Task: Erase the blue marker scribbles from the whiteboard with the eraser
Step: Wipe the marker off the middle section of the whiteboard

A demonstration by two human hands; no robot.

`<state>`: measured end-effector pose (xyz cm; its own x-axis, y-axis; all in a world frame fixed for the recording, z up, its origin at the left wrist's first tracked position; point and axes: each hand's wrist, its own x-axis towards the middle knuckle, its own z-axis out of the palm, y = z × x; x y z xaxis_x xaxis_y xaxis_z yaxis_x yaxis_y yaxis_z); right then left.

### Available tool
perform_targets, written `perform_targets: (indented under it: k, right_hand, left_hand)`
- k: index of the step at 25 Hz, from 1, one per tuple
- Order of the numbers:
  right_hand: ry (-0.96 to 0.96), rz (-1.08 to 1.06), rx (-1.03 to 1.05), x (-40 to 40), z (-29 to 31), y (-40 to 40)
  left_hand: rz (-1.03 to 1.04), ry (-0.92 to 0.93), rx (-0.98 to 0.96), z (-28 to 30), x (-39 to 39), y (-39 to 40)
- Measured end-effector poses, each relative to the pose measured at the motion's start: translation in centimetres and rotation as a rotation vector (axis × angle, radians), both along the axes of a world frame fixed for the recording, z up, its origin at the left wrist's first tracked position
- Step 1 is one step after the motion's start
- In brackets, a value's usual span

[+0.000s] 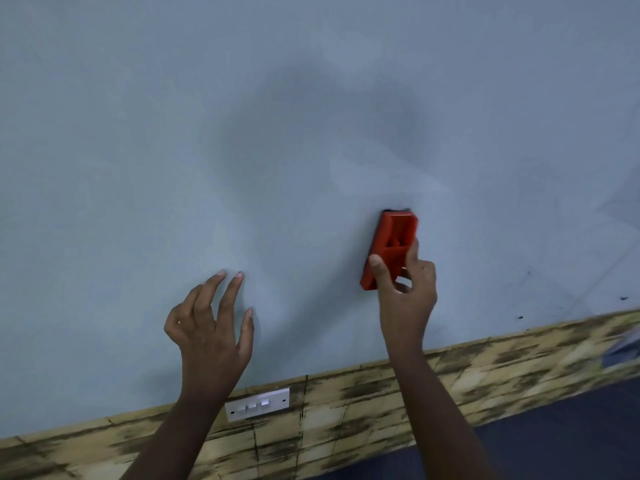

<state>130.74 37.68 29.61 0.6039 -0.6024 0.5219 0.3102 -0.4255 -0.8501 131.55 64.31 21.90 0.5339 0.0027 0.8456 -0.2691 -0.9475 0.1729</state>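
The whiteboard [242, 133] fills most of the view, pale blue-grey with faint smudges. My right hand [405, 296] grips the lower half of a red eraser [389, 244], which is pressed flat against the board, its dark felt edge showing at the top. My left hand [211, 327] is to the left, fingers spread and relaxed, fingertips at or near the board surface, holding nothing. A few small dark marker specks [623, 298] remain at the lower right of the board. No large blue scribbles are visible.
Below the board runs a yellow-brown brick-pattern wall strip [346, 403] with a white switch plate [257, 404]. A dark floor [554, 438] lies at the lower right.
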Motion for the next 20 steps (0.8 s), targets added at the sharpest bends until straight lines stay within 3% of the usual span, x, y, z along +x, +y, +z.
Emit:
perform_targets:
  k: [4,8,10,15,18,20]
  right_hand:
    - [0.09,-0.083,0.332,-0.3,-3.6,-2.3]
    - [0.25,0.036,0.926,-0.9,-4.7,-5.6]
    - [0.254,0.078,0.939,-1.2,-3.2,-6.9]
    - [0.115,0.139,0.718,-1.0,0.5,-8.7]
    - [0.163,0.125,0.738,-0.7,-2.2,-9.3]
    - [0.239,0.082,0.877,-0.3,-7.2,-9.5]
  left_hand:
    - [-0.012,0.003,0.029,-0.2,0.0,-0.5]
    - [-0.078,-0.027,0.146,0.3,0.3,-1.6]
    - [-0.097,-0.05,0.196,0.8,0.6,-3.0]
    - [-0.094,-0.052,0.262,0.7,1.9,-6.9]
    - [-0.068,-0.021,0.295,-1.0,2.7,-7.9]
    - [-0.05,-0.021,0.316,-2.3,3.3,-8.0]
